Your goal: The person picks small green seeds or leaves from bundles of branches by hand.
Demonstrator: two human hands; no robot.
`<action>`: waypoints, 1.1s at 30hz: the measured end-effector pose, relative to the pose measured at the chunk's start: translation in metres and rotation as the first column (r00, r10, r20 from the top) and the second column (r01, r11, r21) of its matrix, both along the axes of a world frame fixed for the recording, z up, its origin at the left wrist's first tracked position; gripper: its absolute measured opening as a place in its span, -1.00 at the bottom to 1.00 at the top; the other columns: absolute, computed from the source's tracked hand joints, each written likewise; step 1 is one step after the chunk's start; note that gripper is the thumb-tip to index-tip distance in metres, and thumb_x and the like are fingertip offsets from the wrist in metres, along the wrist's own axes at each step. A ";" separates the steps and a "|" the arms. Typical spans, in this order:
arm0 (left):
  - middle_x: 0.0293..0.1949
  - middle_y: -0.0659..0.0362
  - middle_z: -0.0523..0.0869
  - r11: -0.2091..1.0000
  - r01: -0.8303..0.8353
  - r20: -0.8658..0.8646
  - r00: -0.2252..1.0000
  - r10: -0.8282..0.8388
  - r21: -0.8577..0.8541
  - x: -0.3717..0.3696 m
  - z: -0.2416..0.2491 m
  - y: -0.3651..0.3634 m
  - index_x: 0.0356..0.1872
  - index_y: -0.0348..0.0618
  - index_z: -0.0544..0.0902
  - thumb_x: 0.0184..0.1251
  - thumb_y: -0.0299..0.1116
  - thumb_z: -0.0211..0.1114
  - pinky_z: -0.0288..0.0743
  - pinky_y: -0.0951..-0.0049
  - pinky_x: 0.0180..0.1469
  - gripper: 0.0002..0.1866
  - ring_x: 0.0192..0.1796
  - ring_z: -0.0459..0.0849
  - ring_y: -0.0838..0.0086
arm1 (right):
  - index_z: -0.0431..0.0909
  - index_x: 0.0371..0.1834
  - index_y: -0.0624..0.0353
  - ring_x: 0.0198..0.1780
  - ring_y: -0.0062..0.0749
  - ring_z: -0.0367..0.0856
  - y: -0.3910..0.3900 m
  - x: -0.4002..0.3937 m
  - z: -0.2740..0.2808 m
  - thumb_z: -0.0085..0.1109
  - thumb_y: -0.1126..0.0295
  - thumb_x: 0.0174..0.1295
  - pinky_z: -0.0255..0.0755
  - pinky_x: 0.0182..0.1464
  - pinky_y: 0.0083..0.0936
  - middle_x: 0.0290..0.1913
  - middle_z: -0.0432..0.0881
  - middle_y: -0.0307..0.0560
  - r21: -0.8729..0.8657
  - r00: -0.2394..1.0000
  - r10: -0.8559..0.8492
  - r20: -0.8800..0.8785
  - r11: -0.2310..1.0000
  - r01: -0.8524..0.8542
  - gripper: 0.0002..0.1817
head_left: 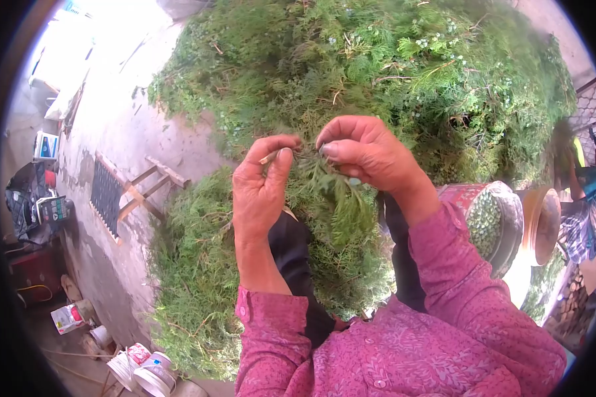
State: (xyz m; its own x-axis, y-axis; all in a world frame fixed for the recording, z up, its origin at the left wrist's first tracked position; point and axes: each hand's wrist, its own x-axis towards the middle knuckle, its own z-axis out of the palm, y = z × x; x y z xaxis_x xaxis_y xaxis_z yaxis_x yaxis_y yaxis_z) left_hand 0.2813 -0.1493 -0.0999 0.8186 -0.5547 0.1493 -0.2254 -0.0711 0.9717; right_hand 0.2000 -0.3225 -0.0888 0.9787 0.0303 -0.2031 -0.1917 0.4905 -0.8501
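Note:
My left hand [263, 185] is closed in a pinch on the stem of an evergreen sprig [344, 208], and a pale cut twig end shows between thumb and finger. Close beside it, thumb and forefinger of my right hand [371, 155] are pinched on the same sprig; a small pale green berry shows under the fingers. Flat, scaly leaves hang below both hands, over my lap. Exactly what lies between the right fingertips is too small to tell. A large heap of evergreen branches [391, 73] with berries lies in front, and more branches [192, 258] surround my legs.
At my right stands a red bucket [457, 193] with green berries [485, 225] in it, beside an orange-brown container [540, 225]. A wooden stool [129, 192] lies on the concrete floor at left. White tubs [153, 374] stand at lower left. Another person's patterned clothing [584, 218] shows far right.

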 end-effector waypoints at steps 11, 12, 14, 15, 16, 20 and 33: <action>-0.47 0.36 0.54 0.997 0.009 -0.259 0.965 -0.028 -0.073 -0.011 -0.002 -0.006 -0.29 -0.24 0.59 0.29 -0.32 0.18 0.27 0.72 -0.35 -0.82 -0.39 0.40 0.75 | 0.52 -0.34 0.26 -0.63 -0.78 0.36 -0.011 0.006 -0.029 0.12 0.38 0.13 0.24 -0.64 -0.78 -0.56 0.47 -0.31 -0.584 0.902 -0.263 0.341 0.693 0.423 -0.85; -0.49 0.36 0.54 0.985 -0.082 -0.332 0.943 0.027 -0.154 -0.013 0.004 -0.005 -0.32 -0.23 0.59 0.30 -0.32 0.17 0.27 0.71 -0.37 -0.82 -0.41 0.40 0.75 | 0.52 -0.36 0.27 -0.60 -0.79 0.38 -0.016 0.004 -0.033 0.12 0.39 0.13 0.27 -0.62 -0.78 -0.54 0.49 -0.28 -0.700 0.882 -0.262 0.392 0.538 0.471 -0.85; -0.51 0.36 0.53 0.957 -0.181 -0.407 0.910 0.075 -0.228 -0.011 0.007 -0.002 -0.35 -0.23 0.59 0.30 -0.32 0.17 0.27 0.71 -0.39 -0.82 -0.43 0.40 0.74 | 0.51 -0.36 0.24 -0.54 -0.76 0.39 -0.037 -0.005 -0.008 0.10 0.40 0.13 0.29 -0.60 -0.76 -0.51 0.51 -0.22 -0.420 0.943 -0.332 -0.011 0.858 0.297 -0.87; -0.52 0.36 0.52 0.955 -0.210 -0.398 0.911 0.113 -0.211 -0.010 0.007 0.000 -0.36 -0.22 0.59 0.31 -0.33 0.16 0.27 0.70 -0.41 -0.83 -0.45 0.39 0.74 | 0.49 -0.32 0.22 -0.52 -0.73 0.40 -0.052 -0.005 -0.008 0.08 0.39 0.14 0.29 -0.61 -0.75 -0.47 0.52 -0.18 -0.093 0.944 -0.330 0.019 0.939 0.330 -0.87; -0.53 0.37 0.51 0.952 -0.238 -0.388 0.909 0.149 -0.192 -0.010 0.007 0.001 -0.38 -0.21 0.59 0.32 -0.34 0.15 0.26 0.69 -0.44 -0.83 -0.47 0.38 0.74 | 0.48 -0.29 0.20 -0.50 -0.71 0.41 -0.059 -0.004 -0.010 0.07 0.39 0.15 0.29 -0.61 -0.74 -0.43 0.54 -0.13 0.245 0.940 -0.338 0.046 0.916 0.317 -0.86; -0.51 0.36 0.54 0.977 -0.170 -0.270 0.954 0.130 -0.130 -0.008 0.004 0.000 -0.31 -0.23 0.59 0.30 -0.31 0.17 0.31 0.71 -0.40 -0.82 -0.46 0.44 0.74 | 0.45 -0.31 0.25 -0.57 -0.59 0.43 -0.041 -0.002 0.005 0.00 0.39 0.18 0.37 -0.68 -0.84 -0.29 0.50 0.05 0.559 0.912 -0.409 -0.017 0.753 0.348 -0.86; -0.64 0.35 0.37 0.956 -0.128 0.003 0.991 0.132 0.262 -0.004 -0.011 -0.001 -0.45 -0.27 0.55 0.29 -0.34 0.16 0.15 0.61 -0.54 -0.79 -0.55 0.27 0.72 | 0.51 -0.28 0.25 -0.60 -0.68 0.45 0.017 0.005 0.012 0.20 0.45 0.07 0.36 -0.56 -0.77 -0.55 0.53 -0.27 -0.176 0.995 -0.037 -0.096 0.984 0.020 -0.83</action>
State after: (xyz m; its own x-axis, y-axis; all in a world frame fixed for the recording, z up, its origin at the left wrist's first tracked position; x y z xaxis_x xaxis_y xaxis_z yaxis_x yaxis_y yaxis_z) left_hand 0.2774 -0.1499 -0.1107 0.8871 -0.4617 0.0012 -0.1838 -0.3509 0.9182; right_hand 0.2046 -0.3054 -0.0770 0.9536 -0.0414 -0.2981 -0.2667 0.3427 -0.9008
